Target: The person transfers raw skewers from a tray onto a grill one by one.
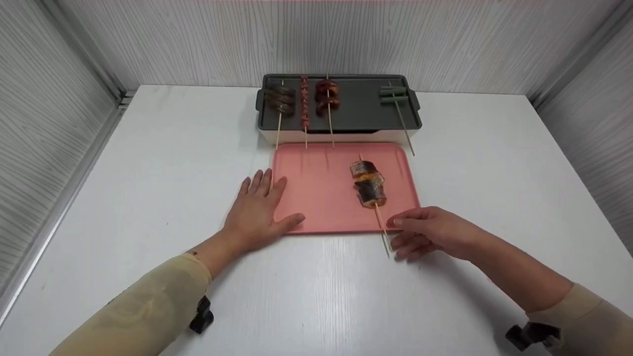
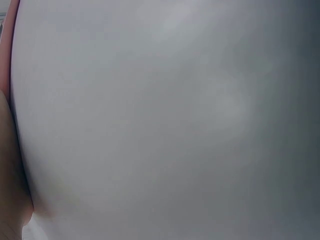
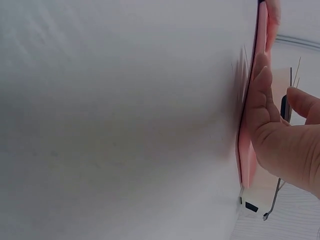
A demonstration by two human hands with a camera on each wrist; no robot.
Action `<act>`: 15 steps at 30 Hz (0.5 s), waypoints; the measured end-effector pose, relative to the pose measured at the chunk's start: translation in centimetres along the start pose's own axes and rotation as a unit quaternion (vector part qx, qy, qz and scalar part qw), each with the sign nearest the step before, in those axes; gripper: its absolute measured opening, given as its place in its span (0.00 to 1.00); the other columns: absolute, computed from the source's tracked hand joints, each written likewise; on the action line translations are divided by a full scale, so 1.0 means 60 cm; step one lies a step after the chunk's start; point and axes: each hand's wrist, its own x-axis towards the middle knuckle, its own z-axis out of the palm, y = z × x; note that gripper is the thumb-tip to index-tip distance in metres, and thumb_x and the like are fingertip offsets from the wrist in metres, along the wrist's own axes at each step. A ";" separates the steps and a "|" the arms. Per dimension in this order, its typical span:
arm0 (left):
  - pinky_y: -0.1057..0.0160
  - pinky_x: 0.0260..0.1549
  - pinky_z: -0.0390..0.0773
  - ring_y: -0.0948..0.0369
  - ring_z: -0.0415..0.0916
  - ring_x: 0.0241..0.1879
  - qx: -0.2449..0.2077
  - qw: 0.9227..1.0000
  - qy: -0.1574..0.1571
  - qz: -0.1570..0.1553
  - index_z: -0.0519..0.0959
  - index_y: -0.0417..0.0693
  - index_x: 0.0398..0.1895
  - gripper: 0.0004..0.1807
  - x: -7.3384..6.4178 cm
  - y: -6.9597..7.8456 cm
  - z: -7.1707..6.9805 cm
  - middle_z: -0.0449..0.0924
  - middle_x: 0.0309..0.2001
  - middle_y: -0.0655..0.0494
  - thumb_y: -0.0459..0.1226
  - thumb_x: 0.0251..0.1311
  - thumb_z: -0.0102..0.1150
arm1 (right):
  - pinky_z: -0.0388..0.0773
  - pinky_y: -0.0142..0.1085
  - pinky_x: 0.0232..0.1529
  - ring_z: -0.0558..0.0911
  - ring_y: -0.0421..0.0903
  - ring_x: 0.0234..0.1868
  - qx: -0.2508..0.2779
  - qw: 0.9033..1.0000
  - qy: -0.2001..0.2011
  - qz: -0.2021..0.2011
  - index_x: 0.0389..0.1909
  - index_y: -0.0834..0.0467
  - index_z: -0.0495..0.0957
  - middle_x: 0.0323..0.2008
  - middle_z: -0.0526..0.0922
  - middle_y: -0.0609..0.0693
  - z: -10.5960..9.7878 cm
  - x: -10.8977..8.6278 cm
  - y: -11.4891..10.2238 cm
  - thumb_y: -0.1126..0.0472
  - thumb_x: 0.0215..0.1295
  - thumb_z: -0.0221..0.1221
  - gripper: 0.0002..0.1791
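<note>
A pink tray [image 1: 316,198] lies on the white table. On its right half rests a skewer of dark-skinned fish chunks [image 1: 370,190] with an orange piece between them, its bare stick jutting past the tray's front edge. My left hand [image 1: 252,212] is spread at the tray's left edge, its thumb over the front left corner. By the tray's front right corner, my right hand [image 1: 430,230] has its fingers loosely bent close beside the stick. The right wrist view shows that hand [image 3: 285,140] at the tray edge with thumb and fingers apart; fingertip contact is unclear.
Behind the tray stands a dark-topped grill [image 1: 358,111]. It bears a brown skewer [image 1: 280,100], a thin red skewer [image 1: 304,101], a glazed reddish-brown skewer [image 1: 327,96] and, on the right, a green skewer [image 1: 394,95]. Several sticks overhang its front edge. Pale wood-grain walls surround the table.
</note>
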 end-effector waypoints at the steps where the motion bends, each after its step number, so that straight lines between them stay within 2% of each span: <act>1: 0.41 0.81 0.35 0.41 0.37 0.84 0.001 1.000 -0.001 0.000 0.53 0.45 0.86 0.57 0.000 0.000 0.000 0.43 0.84 0.34 0.77 0.69 0.36 | 0.89 0.45 0.48 0.92 0.57 0.45 0.001 1.000 -0.001 0.003 0.70 0.64 0.74 0.47 0.90 0.63 0.001 0.001 0.001 0.51 0.82 0.58 0.27; 9: 0.41 0.81 0.36 0.41 0.37 0.84 0.001 1.000 0.001 0.000 0.53 0.45 0.86 0.57 -0.001 -0.001 0.000 0.44 0.84 0.34 0.77 0.69 0.37 | 0.88 0.45 0.49 0.92 0.56 0.45 0.019 1.000 -0.018 0.004 0.74 0.64 0.69 0.47 0.89 0.64 0.012 0.006 0.005 0.51 0.82 0.58 0.30; 15: 0.40 0.81 0.36 0.40 0.38 0.84 0.002 1.000 0.003 0.003 0.54 0.44 0.86 0.57 0.000 -0.001 -0.001 0.44 0.84 0.34 0.76 0.69 0.38 | 0.88 0.43 0.48 0.92 0.55 0.44 0.031 0.999 -0.023 0.002 0.74 0.65 0.68 0.46 0.89 0.63 0.016 0.008 0.006 0.55 0.81 0.58 0.28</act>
